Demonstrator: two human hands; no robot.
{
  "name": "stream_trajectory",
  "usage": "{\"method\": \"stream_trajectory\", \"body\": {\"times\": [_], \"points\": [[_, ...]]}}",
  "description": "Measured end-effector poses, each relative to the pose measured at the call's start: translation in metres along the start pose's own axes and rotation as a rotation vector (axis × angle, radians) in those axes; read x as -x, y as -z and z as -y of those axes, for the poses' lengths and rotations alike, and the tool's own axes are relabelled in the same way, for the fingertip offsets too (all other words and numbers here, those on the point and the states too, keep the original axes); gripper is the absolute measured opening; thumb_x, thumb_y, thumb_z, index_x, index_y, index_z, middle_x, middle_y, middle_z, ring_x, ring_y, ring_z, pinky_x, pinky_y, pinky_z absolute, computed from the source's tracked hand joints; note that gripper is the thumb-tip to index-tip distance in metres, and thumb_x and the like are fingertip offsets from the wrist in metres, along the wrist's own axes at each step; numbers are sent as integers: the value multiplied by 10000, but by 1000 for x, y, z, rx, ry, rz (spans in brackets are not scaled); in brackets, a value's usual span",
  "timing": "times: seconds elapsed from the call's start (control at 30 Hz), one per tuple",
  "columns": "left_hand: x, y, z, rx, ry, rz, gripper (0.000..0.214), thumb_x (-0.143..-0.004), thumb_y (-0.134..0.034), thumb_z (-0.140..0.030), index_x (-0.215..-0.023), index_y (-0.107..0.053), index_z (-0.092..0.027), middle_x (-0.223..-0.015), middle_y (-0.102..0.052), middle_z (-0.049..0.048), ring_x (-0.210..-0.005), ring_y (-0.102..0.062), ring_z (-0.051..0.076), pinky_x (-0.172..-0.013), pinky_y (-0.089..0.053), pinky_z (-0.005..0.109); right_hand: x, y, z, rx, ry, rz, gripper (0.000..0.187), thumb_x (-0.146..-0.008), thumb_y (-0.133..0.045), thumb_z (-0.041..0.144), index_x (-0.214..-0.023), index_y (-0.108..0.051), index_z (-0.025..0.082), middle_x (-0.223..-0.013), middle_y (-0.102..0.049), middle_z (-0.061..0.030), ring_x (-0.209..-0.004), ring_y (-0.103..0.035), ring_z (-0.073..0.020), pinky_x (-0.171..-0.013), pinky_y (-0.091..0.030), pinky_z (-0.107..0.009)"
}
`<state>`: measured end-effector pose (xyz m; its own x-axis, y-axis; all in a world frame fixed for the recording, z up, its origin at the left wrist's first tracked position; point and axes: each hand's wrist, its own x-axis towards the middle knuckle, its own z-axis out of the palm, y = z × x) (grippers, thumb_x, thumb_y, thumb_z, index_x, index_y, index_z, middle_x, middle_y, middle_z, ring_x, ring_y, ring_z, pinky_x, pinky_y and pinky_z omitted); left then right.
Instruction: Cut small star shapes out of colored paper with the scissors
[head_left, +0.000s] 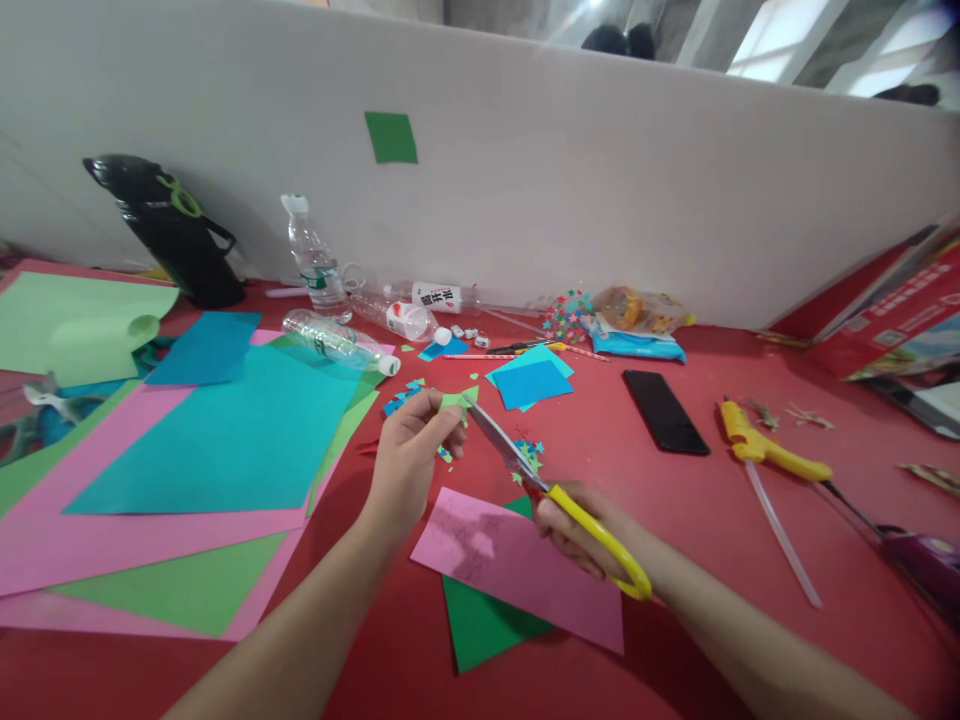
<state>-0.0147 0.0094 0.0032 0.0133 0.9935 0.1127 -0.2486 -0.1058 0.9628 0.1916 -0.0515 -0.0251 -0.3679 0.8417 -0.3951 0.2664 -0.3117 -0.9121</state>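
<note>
My left hand [409,455] pinches a small piece of light green paper [459,399] between thumb and fingers. My right hand [577,530] is closed around yellow-handled scissors [600,540], whose blade tips meet the paper's edge. Beneath the blades lies a small pile of cut paper stars [529,456] in blue, green and red. Near my right hand a pink paper sheet [517,565] with faint pencil marks rests over a dark green sheet [487,630]. Blue scraps [401,397] lie just behind my left hand.
Large coloured sheets [225,440] cover the left side. Plastic bottles [337,340], a black flask [176,240] and a mound of stars [570,315] stand or lie along the white partition [525,190]. A phone [664,411] and a yellow glue gun [772,445] with its cord lie at right.
</note>
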Motion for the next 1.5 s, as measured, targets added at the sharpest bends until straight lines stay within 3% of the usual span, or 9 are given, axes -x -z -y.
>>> {"method": "stream_trajectory", "body": {"times": [0.33, 0.7, 0.87, 1.07, 1.3, 1.5], "points": [[6, -6, -1, 33, 12, 48, 164, -812, -621, -228, -661, -584, -178, -580, -581, -28, -493, -521, 80, -493, -421, 210, 5, -11, 6, -71, 7, -23, 464, -763, -552, 659, -704, -498, 202, -397, -343, 121, -279, -270, -40, -279, -244, -151], [5, -5, 2, 68, 27, 60, 147, -806, -628, -225, -671, -594, -179, -567, -582, -35, -478, -522, 75, -477, -418, 198, 4, -13, 2, -104, -95, -41, 281, -832, -525, 385, -623, -444, 216, -376, -314, 110, -268, -264, -50, -257, -228, -152], [5, -6, 0, 68, 30, 61, 156, -808, -625, -227, -664, -591, -178, -568, -584, -35, -479, -521, 73, -474, -412, 195, 2, -10, -2, -119, -85, 9, 264, -836, -531, 368, -641, -440, 216, -408, -319, 107, -282, -271, -49, -269, -241, -158], [3, -6, -1, 64, 46, 68, 150, -796, -638, -217, -661, -586, -177, -556, -576, -38, -482, -510, 72, -482, -414, 192, 1, -8, -10, -94, -23, -63, 274, -835, -542, 413, -669, -468, 208, -433, -362, 103, -297, -324, -49, -275, -269, -144], [4, -5, -3, 71, 76, 93, 144, -780, -643, -217, -653, -590, -177, -542, -562, -42, -479, -502, 70, -471, -401, 188, 3, -8, -13, -47, 58, -57, 245, -845, -532, 394, -699, -477, 206, -429, -343, 111, -307, -311, -48, -291, -268, -139], [4, -6, -4, 81, 72, 85, 140, -773, -643, -214, -651, -585, -178, -542, -561, -41, -478, -495, 70, -468, -398, 187, 2, -8, -13, -54, -3, -71, 198, -837, -502, 347, -690, -477, 215, -421, -331, 112, -294, -290, -58, -275, -253, -150]]}}
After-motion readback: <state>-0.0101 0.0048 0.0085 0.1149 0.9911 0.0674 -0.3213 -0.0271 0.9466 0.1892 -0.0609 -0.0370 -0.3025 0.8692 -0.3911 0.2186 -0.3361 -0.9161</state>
